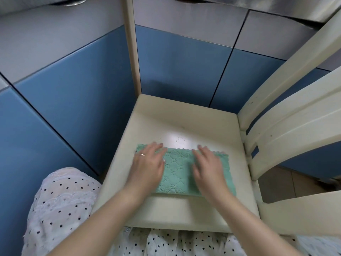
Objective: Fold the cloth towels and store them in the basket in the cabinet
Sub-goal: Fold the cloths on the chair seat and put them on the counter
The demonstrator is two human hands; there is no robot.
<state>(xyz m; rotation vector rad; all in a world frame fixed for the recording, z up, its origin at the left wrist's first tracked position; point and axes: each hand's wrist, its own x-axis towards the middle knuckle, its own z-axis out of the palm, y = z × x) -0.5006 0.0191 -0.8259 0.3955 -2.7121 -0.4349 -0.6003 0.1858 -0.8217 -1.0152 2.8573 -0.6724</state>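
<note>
- Towel, mint green with a quilted pattern, lies flat on the cream chair seat, toward the near edge. It looks already folded into a rectangle; how many layers, cannot tell.
- Left hand rests palm-down on the towel's left part, fingers straight and slightly spread, tips reaching the far edge. A ring shows on one finger.
- Right hand lies palm-down on the right part, fingers straight and loosely spread. Neither hand pinches cloth; both press flat.
- Step in hand, as I judge it: smoothing or flattening the fold before the next fold or pick-up.
- To do it well: sweep both palms outward from the middle so trapped air and wrinkles leave at the sides; keep the far scalloped edge aligned on itself; hold one side still while the other slides, since the seat looks slick and the towel could skate.
- Risk: the towel sits near the seat's front lip, so a pull toward the body could drag it off.
- Blue cabinet doors stand shut behind and left of the chair. No basket in view.
- Dotted white dress at lower left.
- No brand, label or readable writing anywhere.
</note>
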